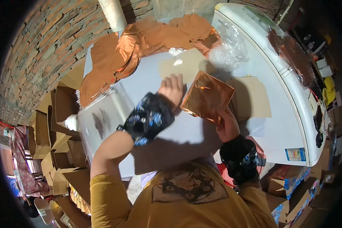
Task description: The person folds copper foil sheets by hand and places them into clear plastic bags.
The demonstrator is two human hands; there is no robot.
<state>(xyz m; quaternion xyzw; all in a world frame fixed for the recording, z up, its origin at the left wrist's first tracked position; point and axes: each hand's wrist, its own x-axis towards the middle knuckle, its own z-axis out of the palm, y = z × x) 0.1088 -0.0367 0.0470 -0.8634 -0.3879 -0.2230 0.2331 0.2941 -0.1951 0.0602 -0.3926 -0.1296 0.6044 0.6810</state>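
Observation:
In my right hand [228,127] is a square, shiny copper-coloured foil packet [208,95], gripped at its near corner and raised over the white work surface [171,131]. My left hand [172,90] holds nothing that I can see; its fingers stretch out at the near edge of a tan cardboard sheet [182,64]. Crumpled copper foil sheets [106,57] lie in a curved heap along the far and left side. To the left of my left forearm rests a stack of clear plastic bags [104,117] with dark print.
A bunched clear plastic bag [230,47] sits at the far right. Under my right hand's side lies another cardboard piece [252,97]. The white surface ends in a raised rounded rim [292,106] at right. Open cardboard boxes [66,152] crowd the left; a brick wall [53,49] stands behind.

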